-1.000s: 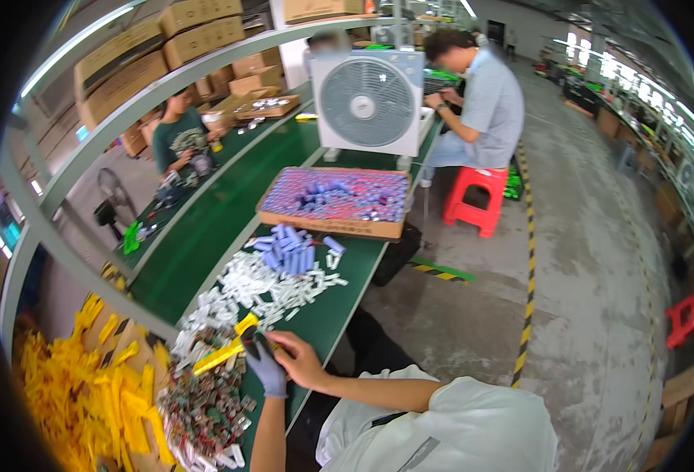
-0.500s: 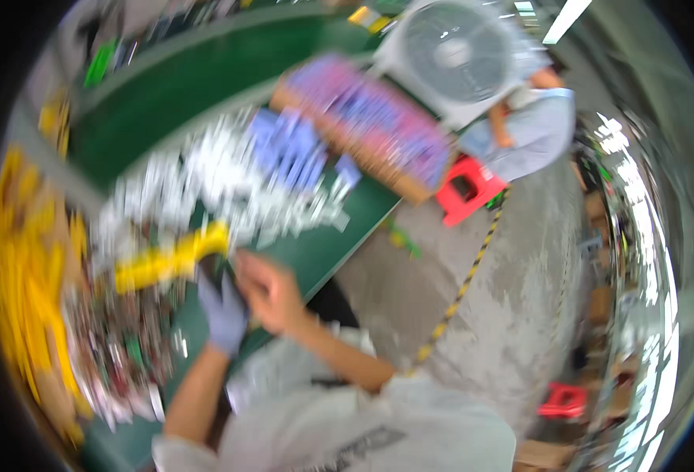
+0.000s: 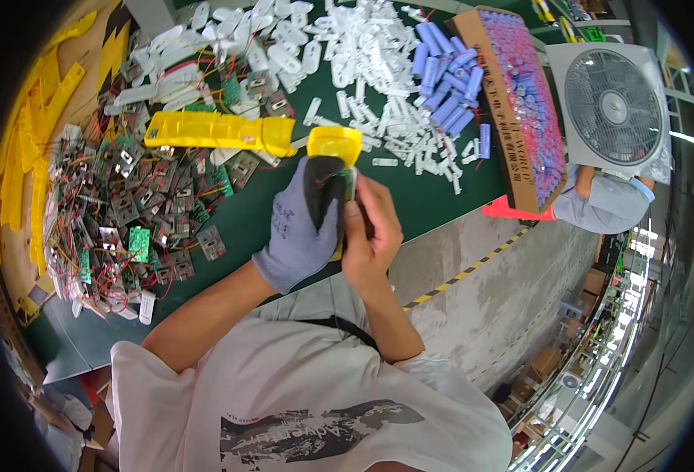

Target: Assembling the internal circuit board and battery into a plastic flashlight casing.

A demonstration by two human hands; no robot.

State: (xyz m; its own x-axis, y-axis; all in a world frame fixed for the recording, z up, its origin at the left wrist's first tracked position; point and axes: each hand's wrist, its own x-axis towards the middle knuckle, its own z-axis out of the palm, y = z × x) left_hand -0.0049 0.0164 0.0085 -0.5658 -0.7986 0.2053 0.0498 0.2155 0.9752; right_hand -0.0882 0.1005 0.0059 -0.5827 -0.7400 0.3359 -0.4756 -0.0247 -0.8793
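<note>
Nearest, both hands together over the near edge of the green tabletop [image 3: 252, 228], clamped on one yellow casing [image 3: 334, 149]: gloved left hand [image 3: 300, 228] wrapped round its dark near end, bare right hand [image 3: 370, 232] pressed against it from the right, fingertips at the small part by its side. Long axis of the casing running near to far, yellow head pointing away, so held squarely between the two hands with neither clearly nearer. Just left of the hands, a heap of small circuit boards [image 3: 127, 228] with red wires, spread toward the left edge. Beyond the hands, a second yellow casing [image 3: 217, 132] lying flat, long axis left to right, close to the head of the held one. Farther still, a scatter of white plastic pieces [image 3: 347, 55] and blue cylinder cells [image 3: 445, 86], then a cardboard box [image 3: 512, 102] of more cells at far right, a white fan [image 3: 610, 106] past it. Yellow strips [image 3: 36, 157] stacked along the left rim.
</note>
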